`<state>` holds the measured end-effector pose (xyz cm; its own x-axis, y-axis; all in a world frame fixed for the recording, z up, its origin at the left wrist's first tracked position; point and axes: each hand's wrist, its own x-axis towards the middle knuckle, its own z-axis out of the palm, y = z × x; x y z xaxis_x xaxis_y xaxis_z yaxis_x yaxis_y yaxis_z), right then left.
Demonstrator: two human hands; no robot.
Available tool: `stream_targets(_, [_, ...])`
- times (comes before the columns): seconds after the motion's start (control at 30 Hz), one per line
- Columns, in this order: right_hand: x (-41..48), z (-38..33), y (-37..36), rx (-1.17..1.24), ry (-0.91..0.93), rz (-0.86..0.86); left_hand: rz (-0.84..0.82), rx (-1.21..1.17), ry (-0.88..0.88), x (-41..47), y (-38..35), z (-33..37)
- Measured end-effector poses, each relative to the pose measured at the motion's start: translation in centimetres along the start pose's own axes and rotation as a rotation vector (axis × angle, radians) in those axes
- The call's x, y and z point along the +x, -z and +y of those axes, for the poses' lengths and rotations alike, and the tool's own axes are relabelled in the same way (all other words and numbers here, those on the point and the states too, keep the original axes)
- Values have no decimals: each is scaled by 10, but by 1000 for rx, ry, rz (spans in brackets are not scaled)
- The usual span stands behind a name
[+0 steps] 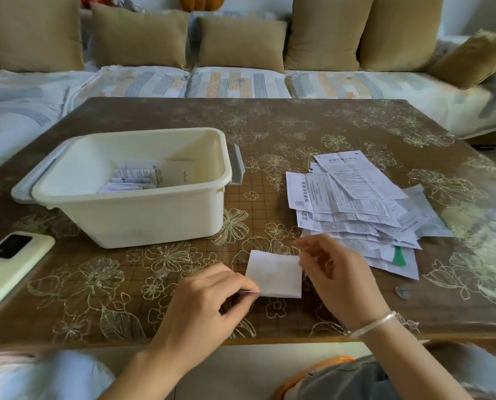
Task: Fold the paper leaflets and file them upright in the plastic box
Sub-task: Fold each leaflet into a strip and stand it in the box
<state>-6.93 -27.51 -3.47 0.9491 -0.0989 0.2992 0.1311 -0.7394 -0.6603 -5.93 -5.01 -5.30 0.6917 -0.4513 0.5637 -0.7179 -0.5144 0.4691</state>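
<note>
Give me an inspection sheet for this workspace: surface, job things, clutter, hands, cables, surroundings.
Surface: brown flowered table.
Job's things: plastic box holds filed leaflets; loose pile of unfolded sheets to its right; folded leaflet near the front edge.
Clutter: phone face down at left; small grey scrap.
Hands: left hand pinches the folded leaflet's left edge; right hand holds its right edge.
Cables: nothing seen.
Surroundings: sofa with cushions behind the table.
</note>
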Motion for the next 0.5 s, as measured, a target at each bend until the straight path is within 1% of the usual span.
stream_targets(0.13, [-28, -1, -1, 50, 50, 37, 45, 44, 128, 3, -7, 2])
stream_targets(0.27, [-38, -2, -6, 2, 58, 123, 0, 137, 248, 10, -14, 1])
stream_targets(0.4, [-33, -3, -11, -55, 23, 127, -20, 191, 295, 22, -14, 3])
stream_targets(0.5, [-31, -3, -15, -79, 1, 146, -25, 245, 293, 30, -15, 5])
